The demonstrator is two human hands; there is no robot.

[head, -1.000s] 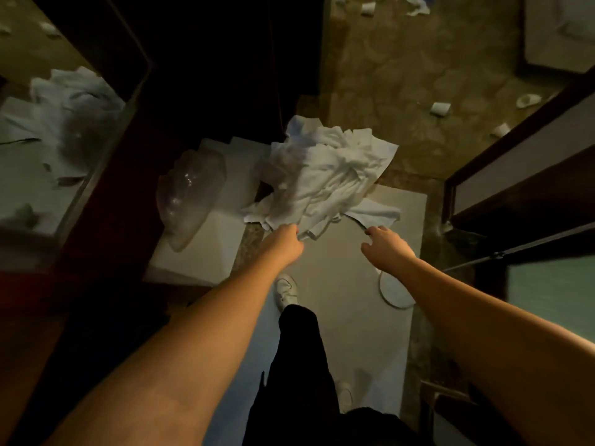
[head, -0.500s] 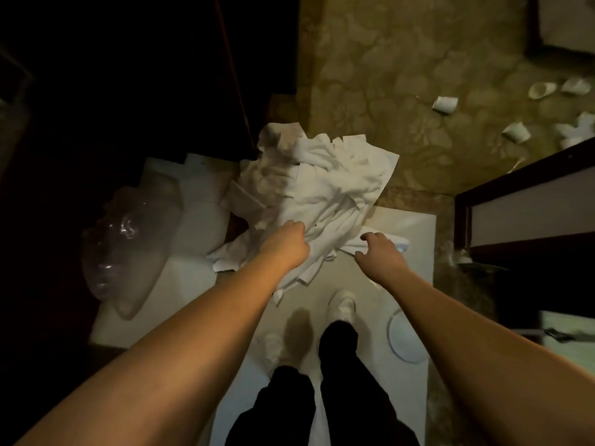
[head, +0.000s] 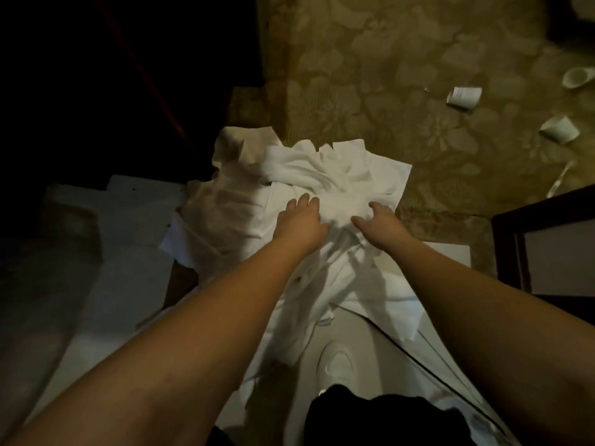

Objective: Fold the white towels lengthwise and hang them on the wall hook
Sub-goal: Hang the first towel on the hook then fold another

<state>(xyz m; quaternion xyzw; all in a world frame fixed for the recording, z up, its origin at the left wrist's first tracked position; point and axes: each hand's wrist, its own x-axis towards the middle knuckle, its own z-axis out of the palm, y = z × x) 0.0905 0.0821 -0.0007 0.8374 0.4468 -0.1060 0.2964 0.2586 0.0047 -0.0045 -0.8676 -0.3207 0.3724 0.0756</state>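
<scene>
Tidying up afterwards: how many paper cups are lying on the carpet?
3, all at the far right: one at the frame edge, one below-left of it, one lower. More may lie out of view.

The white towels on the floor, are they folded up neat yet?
No, not folded. The white towels lie in a crumpled heap, with creases and corners poking out every way. The left hand and right hand are gripping into it.

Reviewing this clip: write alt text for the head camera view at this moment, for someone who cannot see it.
Seen from above, both hands reach into a crumpled pile of white towels on the floor, the left hand and right hand gripping the cloth side by side. Paper cups lie scattered on the patterned carpet beyond.
</scene>
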